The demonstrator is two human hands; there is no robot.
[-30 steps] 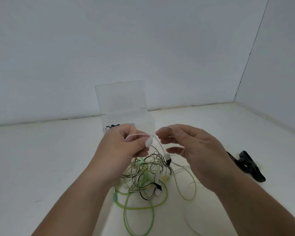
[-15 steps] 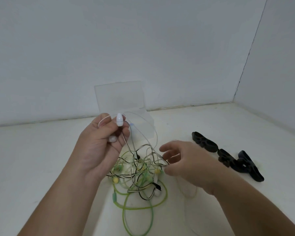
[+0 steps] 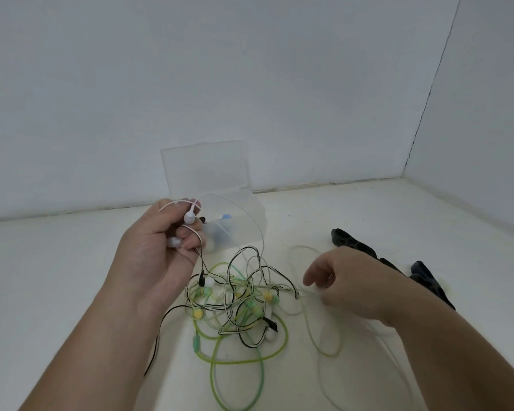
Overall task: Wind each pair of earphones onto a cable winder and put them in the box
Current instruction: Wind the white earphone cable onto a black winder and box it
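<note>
Our left hand grips the white earbuds above the tangle lying mid-tabletop before the box. Our right hand curls onto a pale cable; whether it pinches, we cannot tell. Pulling hard would likely tighten the knots.

We see a white, matte surface that fills the lower part of the view and runs back to two pale walls. The back wall is plain grey-white, a little darker toward its upper left. The right wall meets it in a corner, where a thin dark seam runs down, leaning slightly. Along the foot of the back wall we notice a narrow brownish joint, uneven in places, where wall and surface come together.
</note>
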